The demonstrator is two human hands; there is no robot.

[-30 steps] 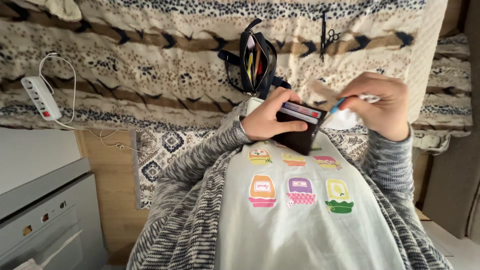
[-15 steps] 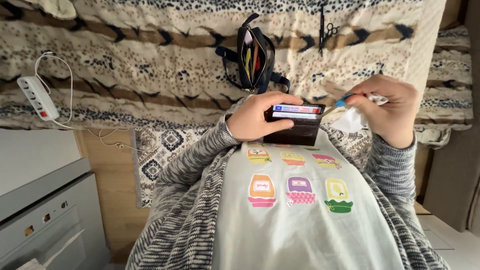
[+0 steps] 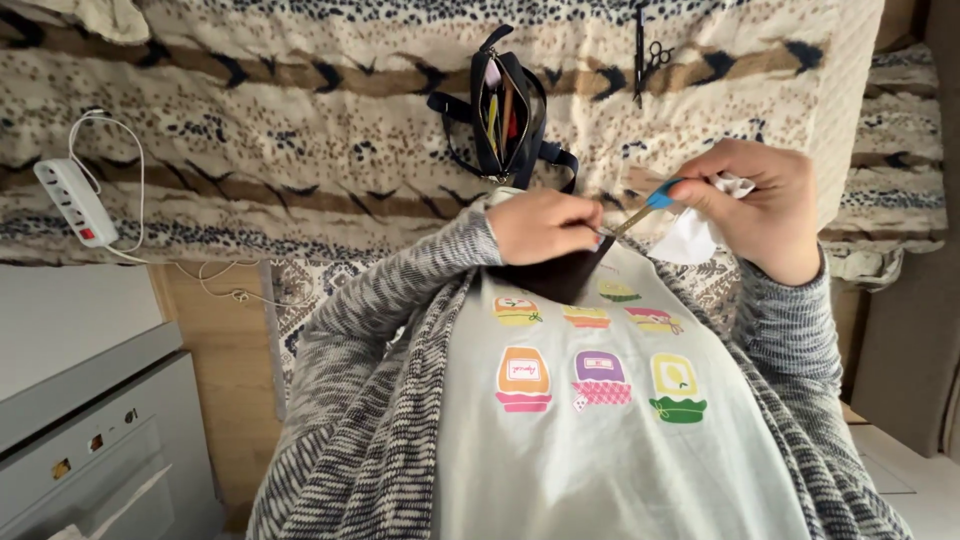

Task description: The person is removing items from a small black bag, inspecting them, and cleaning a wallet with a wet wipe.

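My left hand (image 3: pixel 540 225) is closed over a dark brown wallet (image 3: pixel 560 278) and presses it against my chest; its card slots are hidden under my fingers. My right hand (image 3: pixel 765 205) sits just to the right. It pinches a thin tan strip with a blue end (image 3: pixel 640 210) and also clutches a crumpled white paper (image 3: pixel 690 240). The strip's far tip reaches my left fingertips at the wallet's top edge. I cannot tell what the strip is.
An open dark pouch (image 3: pixel 510 105) with pens in it lies on the patterned blanket (image 3: pixel 280 130) ahead. Small scissors (image 3: pixel 657 55) and a black pen (image 3: pixel 638 50) lie farther right. A white power strip (image 3: pixel 70 200) with its cable is at the left, a grey cabinet (image 3: pixel 90 440) below it.
The wallet has tipped down against my chest, so the cards no longer show. My right hand has brought the strip's tip in to the wallet and my left fingers.
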